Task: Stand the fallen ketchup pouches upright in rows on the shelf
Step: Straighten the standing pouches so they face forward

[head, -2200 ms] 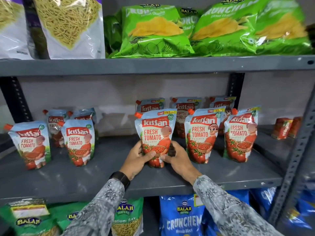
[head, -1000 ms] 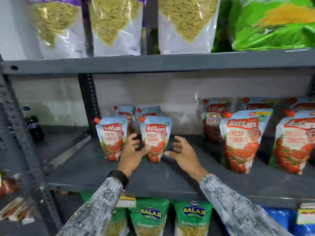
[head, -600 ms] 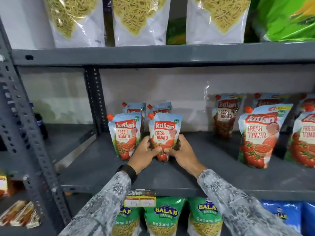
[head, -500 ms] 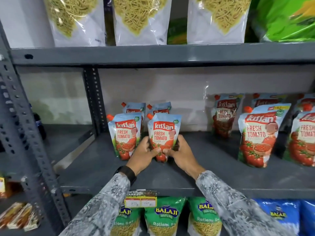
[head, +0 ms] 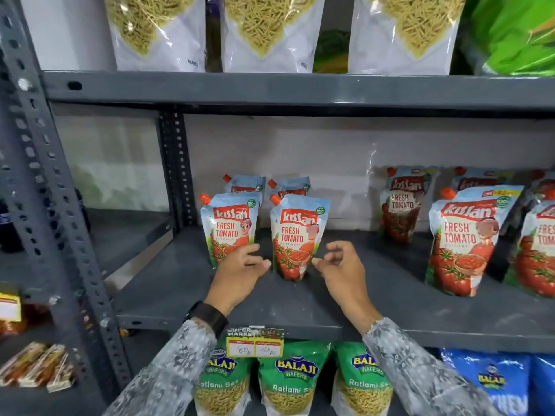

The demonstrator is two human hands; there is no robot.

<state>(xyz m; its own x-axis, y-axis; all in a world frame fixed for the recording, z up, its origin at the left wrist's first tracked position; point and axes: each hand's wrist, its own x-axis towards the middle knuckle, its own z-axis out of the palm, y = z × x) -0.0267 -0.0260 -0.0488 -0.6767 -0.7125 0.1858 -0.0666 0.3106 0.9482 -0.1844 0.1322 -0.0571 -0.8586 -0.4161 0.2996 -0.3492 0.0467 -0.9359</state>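
We see a grey metal shelf (head: 300, 307) carrying Kissan ketchup pouches. The front-right pouch of the left group (head: 295, 235) stands upright near the shelf's front, just right of the front-left pouch (head: 229, 228); two more pouches (head: 288, 186) stand behind them. Our left hand (head: 240, 273) sits just left of the front-right pouch, fingers loosely spread, partly in front of the front-left pouch. Our right hand (head: 342, 271) sits just right of it, fingers curled and apart. Neither hand grips anything; whether the thumbs touch the pouch we cannot tell. A second group of upright pouches (head: 462, 235) stands well apart to the right. A price tag (head: 255, 342) hangs on the shelf's front edge.
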